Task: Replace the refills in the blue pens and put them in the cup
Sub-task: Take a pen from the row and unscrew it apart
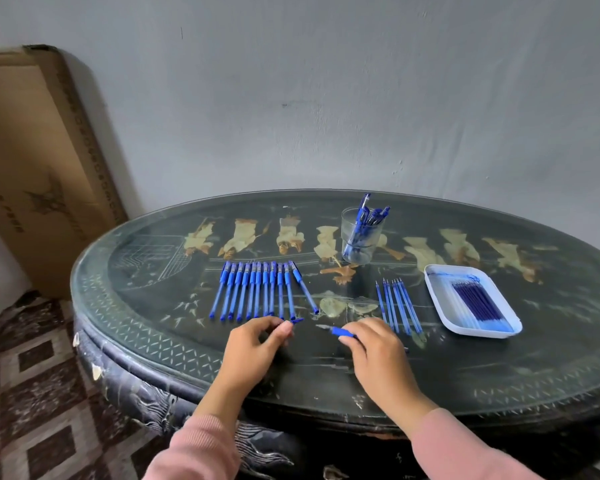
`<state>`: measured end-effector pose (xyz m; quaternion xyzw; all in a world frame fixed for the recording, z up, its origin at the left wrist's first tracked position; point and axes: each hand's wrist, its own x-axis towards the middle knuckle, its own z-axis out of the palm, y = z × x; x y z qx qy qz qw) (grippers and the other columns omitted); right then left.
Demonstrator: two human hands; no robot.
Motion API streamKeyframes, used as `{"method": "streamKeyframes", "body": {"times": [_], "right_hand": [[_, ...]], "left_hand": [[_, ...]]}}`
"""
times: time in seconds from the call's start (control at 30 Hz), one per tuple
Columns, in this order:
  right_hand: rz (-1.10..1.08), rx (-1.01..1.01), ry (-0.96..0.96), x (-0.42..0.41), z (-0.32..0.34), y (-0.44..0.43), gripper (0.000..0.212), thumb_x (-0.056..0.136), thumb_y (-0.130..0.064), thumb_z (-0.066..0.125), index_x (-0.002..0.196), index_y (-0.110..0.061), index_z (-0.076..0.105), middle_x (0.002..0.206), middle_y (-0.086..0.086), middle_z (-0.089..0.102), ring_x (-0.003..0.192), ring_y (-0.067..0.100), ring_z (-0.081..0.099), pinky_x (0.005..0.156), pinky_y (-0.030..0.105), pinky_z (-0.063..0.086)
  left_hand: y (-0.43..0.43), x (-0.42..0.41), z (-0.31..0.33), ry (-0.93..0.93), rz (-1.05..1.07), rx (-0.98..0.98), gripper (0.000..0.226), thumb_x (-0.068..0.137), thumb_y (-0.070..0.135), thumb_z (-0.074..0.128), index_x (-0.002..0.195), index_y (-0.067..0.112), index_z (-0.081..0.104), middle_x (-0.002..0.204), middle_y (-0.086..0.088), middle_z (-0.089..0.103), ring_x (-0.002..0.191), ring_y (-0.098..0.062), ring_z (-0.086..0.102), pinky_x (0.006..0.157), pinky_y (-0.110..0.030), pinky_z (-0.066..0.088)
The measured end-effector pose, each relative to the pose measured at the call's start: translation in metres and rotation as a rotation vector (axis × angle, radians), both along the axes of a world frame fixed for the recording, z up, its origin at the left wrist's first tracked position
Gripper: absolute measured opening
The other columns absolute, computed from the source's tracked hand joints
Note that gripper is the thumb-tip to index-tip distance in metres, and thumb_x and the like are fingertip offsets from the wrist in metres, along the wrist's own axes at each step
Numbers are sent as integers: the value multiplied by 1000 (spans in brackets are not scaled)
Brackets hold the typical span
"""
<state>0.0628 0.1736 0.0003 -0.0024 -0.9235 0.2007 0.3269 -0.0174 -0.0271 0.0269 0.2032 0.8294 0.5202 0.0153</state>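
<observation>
On dark oval tabletop [499, 368], near edge: left hand [257, 342], fingers curled, pinching small blue pen part [297, 320] at fingertips; right hand [378, 351], fingers curled round blue pen [340, 330], tip pointing left toward other hand. Beyond left hand: pen row [257, 289], side by side, rightmost one slanted. Beyond right hand: loose refills [399, 306], lying roughly parallel. Far centre: clear cup [352, 233], upright, several cup pens [371, 216] standing inside. Right: white tray [437, 299] holding dark-blue tray refills [475, 303]. Off tabletop, far left: cardboard box [39, 150], leaning against wall.
</observation>
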Motion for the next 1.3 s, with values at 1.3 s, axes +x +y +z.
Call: {"method": "streamKeyframes", "body": {"times": [1.3], "right_hand": [[-166,192,7,0,-4,-8,11,85,-18,71,96,-14,71,80,-2,59,70,17,55,63,30,53]], "left_hand": [[7,2,-19,405,25,-136,34,80,49,58,107,32,70,100,21,63,99,-3,59,91,-42,50]]}}
